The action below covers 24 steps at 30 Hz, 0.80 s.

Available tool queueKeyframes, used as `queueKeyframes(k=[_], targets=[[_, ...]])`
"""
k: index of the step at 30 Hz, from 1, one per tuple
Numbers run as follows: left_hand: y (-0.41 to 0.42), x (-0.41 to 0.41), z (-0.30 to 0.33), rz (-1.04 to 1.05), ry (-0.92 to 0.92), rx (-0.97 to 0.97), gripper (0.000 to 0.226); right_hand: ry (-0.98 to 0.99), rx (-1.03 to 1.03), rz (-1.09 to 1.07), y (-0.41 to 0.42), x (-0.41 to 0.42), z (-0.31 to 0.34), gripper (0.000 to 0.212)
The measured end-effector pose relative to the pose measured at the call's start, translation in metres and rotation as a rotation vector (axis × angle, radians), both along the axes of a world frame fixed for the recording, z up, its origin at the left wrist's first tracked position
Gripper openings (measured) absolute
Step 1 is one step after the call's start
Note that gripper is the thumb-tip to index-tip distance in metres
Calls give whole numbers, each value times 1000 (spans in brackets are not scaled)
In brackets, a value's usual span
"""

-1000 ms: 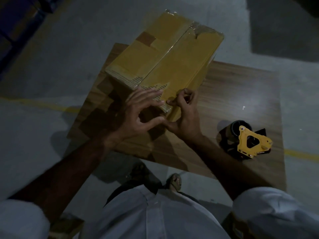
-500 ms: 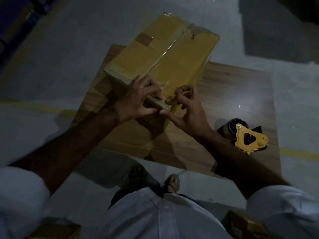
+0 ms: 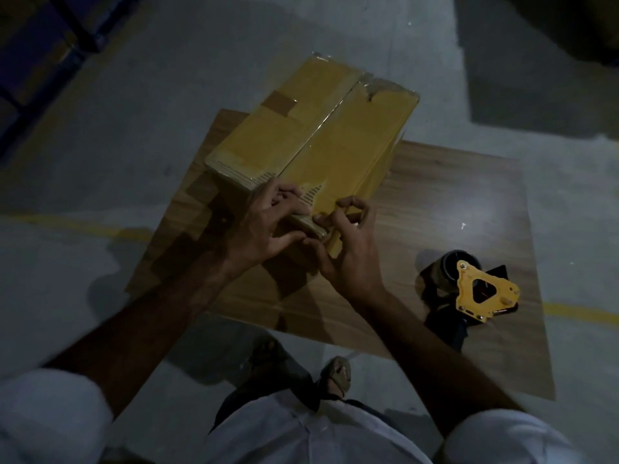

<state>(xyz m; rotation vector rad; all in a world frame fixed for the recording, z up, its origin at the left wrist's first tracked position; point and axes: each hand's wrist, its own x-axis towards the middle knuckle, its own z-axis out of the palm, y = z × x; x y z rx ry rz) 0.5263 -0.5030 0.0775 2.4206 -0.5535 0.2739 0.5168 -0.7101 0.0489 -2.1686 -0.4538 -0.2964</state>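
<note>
While both hands work the box's (image 3: 335, 139) near corner, the step looks like pressing its tape (image 3: 321, 123) end down. The left hand (image 3: 264, 226) curls over the edge and the right hand (image 3: 351, 242) pinches the corner. Next comes firm rubbing. The yellow-brown box, seam taped, overhangs the worktop's (image 3: 452, 202) far left corner.

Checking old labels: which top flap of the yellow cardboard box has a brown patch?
The left flap, farthest from the yellow tape dispenser; the right flap has none.
</note>
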Motion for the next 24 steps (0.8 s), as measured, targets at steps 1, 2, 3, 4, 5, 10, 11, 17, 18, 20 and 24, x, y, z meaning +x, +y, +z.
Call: queueKeyframes(k=[1, 2, 3, 4, 5, 10, 11, 17, 18, 20, 24], targets=[[0, 0, 1, -6, 6, 14, 46, 24, -7, 3, -1, -1, 0, 35], [2, 0, 3, -20, 12, 30, 48, 43, -19, 13, -3, -2, 2, 36], [5, 0, 6, -33, 17, 28, 48, 50, -30, 28, -5, -2, 4, 39], [8, 2, 8, -38, 19, 5, 46, 43, -34, 40, -6, -1, 6, 41], [11, 4, 11, -36, 19, -20, 44, 28, -30, 42, -6, 1, 9, 43], [7, 12, 15, -7, 68, 52, 49, -24, -99, -43, 5, 5, 12, 39], [5, 12, 15, 14, 82, 100, 55, -2, -131, -63, 7, 2, 10, 44], [42, 23, 28, 332, 115, 264, 103, 25, -126, -122, -11, -3, 5, 52], [50, 28, 30, 364, 195, 308, 114, 56, -96, -119, -17, 0, 6, 54], [59, 34, 33, 351, 321, 333, 122, 118, -75, -79, -24, 5, 7, 69], [55, 36, 33, 404, 249, 303, 114, 158, -128, -66, -19, 13, 14, 85]])
